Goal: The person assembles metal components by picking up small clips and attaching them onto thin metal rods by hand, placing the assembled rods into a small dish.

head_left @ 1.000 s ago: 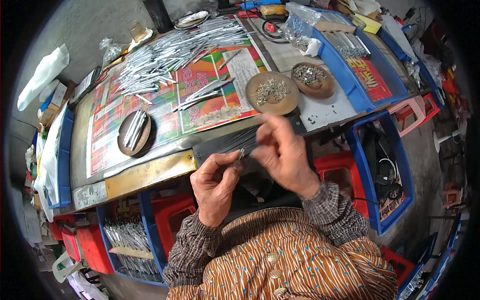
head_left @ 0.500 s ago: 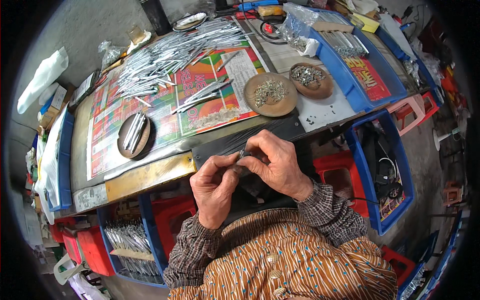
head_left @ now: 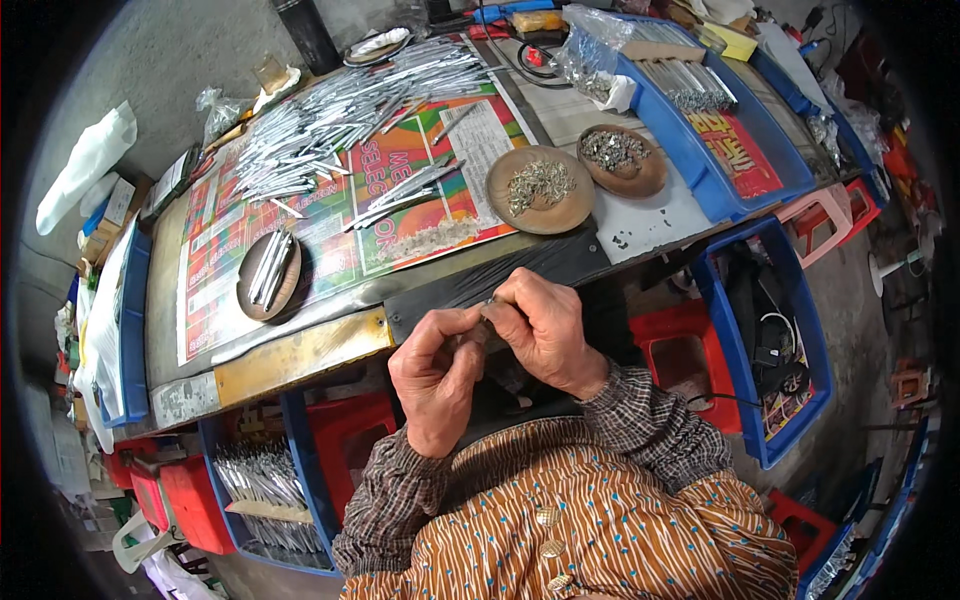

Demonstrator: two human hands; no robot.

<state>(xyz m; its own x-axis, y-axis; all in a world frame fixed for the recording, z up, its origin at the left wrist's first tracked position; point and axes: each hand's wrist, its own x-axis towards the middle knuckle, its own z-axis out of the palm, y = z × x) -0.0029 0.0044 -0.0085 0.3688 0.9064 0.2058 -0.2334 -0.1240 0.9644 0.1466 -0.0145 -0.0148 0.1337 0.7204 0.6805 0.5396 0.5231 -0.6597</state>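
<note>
Just off the table's front edge, my left hand (head_left: 438, 378) and my right hand (head_left: 545, 328) meet at the fingertips. Both are closed in a pinch around something small and dark that my fingers mostly hide. Beyond them on the table lies a round wooden dish (head_left: 567, 212) with small gold-coloured metal pieces (head_left: 540, 187). A second wooden dish (head_left: 640, 182) beside it holds small grey metal pieces (head_left: 613, 151). On the left, an oval wooden bowl (head_left: 256, 304) carries several slim silver rods (head_left: 272, 268).
A large heap of silver rods (head_left: 350, 115) covers the table's back left, with a smaller bunch (head_left: 405, 195) nearer. Blue trays (head_left: 740, 212) stand at right, another blue bin (head_left: 765, 455) below. Red stools (head_left: 690, 360) and a blue crate of rods (head_left: 318, 500) sit under the table.
My hands have drawn closer together at the fingertips, and my right hand has shifted slightly left and down. The dark piece between them shows less now.
</note>
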